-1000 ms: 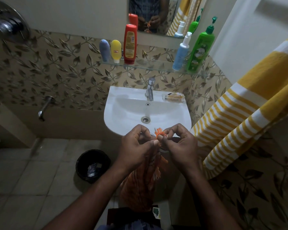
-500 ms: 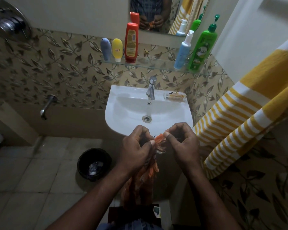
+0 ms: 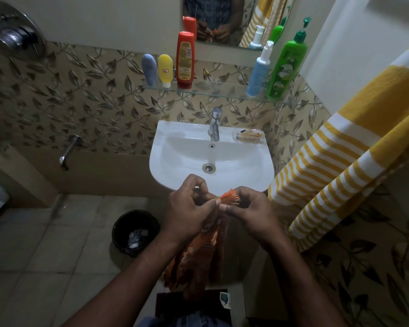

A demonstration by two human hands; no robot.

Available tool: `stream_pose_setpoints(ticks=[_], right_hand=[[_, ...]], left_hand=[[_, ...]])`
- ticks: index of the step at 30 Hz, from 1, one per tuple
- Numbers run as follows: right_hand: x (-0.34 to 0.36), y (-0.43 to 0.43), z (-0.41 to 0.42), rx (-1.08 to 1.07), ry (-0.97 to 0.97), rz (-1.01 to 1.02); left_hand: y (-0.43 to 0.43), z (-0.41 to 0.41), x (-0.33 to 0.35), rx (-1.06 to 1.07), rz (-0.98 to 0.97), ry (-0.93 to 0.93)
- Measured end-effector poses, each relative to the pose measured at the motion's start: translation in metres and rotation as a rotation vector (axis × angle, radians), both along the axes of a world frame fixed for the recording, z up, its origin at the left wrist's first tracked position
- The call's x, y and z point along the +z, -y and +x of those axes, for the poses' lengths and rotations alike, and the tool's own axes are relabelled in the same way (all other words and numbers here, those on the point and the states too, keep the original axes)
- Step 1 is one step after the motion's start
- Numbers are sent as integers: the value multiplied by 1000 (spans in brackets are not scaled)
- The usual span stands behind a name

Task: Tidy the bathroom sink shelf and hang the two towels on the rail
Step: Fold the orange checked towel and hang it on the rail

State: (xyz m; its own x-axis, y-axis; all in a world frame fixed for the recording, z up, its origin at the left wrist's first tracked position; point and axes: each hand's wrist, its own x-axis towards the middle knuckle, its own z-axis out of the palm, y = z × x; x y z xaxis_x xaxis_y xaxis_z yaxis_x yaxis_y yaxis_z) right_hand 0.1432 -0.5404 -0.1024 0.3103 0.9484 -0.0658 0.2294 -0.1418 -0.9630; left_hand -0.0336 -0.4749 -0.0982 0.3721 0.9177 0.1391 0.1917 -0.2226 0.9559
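My left hand (image 3: 189,208) pinches the orange towel (image 3: 198,260) at its top corner, just in front of the sink (image 3: 175,166) rim. The cloth, orange with darker stripes, hangs bunched below my wrists. My right hand (image 3: 253,211) pinches its frayed fringe (image 3: 230,197).

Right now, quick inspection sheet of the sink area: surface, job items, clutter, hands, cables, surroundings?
Surface: glass shelf, five bottles upright, three left, two right.
Job's things: orange towel held before the sink, hanging down; yellow striped towel draped at right, rail not visible.
Clutter: wrapped packet on sink rim beside tap.
Grippers: left hand and right hand pinch the orange towel's fringed edge.
Cables: nothing seen.
Surroundings: black bin on floor, litter inside; leaf-patterned wall tiles.
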Motion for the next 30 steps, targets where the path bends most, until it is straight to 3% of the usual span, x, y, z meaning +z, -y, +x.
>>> stream_pose_setpoints(ticks=[14, 20, 26, 30], right_hand=[[-5, 0, -7, 34, 150, 1], [0, 3, -4, -4, 102, 55], [3, 4, -2, -56, -4, 102], [9, 7, 0, -25, 55, 114]], left_hand=[[8, 4, 1, 97, -69, 17], [4, 3, 3, -17, -223, 153], [7, -4, -7, -179, -287, 132], [10, -2, -9, -134, -308, 150]])
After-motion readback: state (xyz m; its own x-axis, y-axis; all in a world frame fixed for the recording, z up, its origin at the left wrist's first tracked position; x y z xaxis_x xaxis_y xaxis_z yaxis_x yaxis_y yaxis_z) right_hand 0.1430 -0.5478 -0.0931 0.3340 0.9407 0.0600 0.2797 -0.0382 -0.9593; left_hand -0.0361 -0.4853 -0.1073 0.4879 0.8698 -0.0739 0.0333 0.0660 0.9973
